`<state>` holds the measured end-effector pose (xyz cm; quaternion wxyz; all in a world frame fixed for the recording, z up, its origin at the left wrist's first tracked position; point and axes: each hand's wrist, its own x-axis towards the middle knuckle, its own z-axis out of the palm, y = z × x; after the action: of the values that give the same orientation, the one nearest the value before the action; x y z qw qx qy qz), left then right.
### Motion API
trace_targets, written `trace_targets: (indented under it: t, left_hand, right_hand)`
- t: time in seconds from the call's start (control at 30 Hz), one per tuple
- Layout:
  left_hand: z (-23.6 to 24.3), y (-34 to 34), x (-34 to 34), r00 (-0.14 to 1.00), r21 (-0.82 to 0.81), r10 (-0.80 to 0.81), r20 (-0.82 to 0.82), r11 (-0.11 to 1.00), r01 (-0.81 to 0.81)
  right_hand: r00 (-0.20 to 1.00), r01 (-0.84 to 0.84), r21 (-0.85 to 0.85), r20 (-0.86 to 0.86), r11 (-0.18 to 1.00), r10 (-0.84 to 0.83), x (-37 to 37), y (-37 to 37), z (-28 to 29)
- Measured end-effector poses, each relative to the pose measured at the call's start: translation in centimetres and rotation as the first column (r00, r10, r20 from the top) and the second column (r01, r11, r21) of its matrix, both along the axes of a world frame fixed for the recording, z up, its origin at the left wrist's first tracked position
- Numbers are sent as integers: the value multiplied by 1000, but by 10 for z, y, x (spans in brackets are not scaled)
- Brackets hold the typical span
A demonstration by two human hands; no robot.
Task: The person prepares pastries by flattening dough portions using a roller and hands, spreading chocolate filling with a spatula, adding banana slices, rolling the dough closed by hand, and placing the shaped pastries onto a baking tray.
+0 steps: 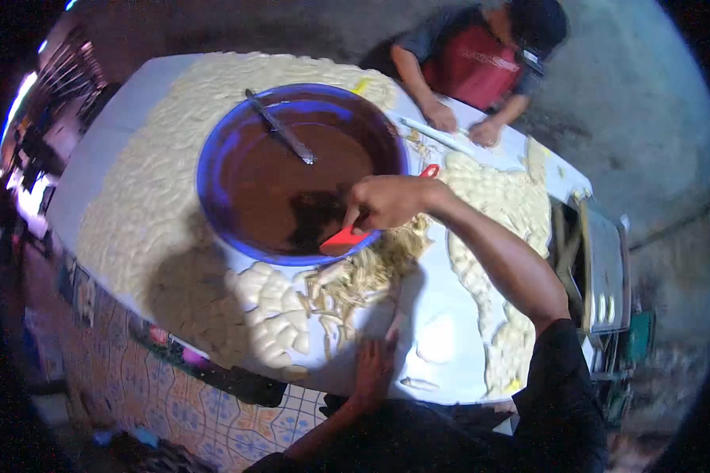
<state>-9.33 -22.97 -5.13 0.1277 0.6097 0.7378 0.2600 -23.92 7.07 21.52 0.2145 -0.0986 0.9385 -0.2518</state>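
Observation:
My right hand (390, 203) reaches over the near right rim of a large blue basin (205, 185). Its fingers are wrapped round a red spatula (341, 241), whose blade lies at the basin's rim. Smooth brown paste (264, 185) fills much of the basin, and a long dark-handled utensil (280, 128) leans into it from the far rim. In shadow at the table's near edge, my left hand (373, 364) rests with fingers stretched out, holding nothing visible. Just beyond it lies a loose heap of yellowish-brown strips (383, 264), partly under the basin's near side.
Rows of pale dough-like pieces (142, 181) cover the white table's left side, with more pieces (501, 205) at the right. Across the table, a person (485, 67) works with both hands beside a long white rod (434, 134). A metal-framed unit (607, 268) stands at the right end.

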Motion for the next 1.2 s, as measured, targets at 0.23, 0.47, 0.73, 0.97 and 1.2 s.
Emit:
trace_targets:
  t: [0.23,0.47,0.73,0.97,1.2]
  left_hand:
    - [36,-2,-26,999,-28,53,-8,998,-53]
    - [29,9,-17,999,20,-8,48,1000,7]
    - [32,2,-18,998,25,-4,-66,1000,6]
    - [31,-5,-25,998,33,47,-40,998,-45]
    - [44,-10,-14,990,-2,51,-134,999,-51]
  right_hand:
    - [899,428,-21,-89,903,-428,227,-62,-23]
    - [390,913,4,-307,409,-868,381,-181,-209]
    - [459,871,46,-435,490,-775,395,-208,-215]
    - [639,756,61,148,652,-755,424,-142,-116]
    - [256,745,-641,18,185,-966,321,-52,-149]
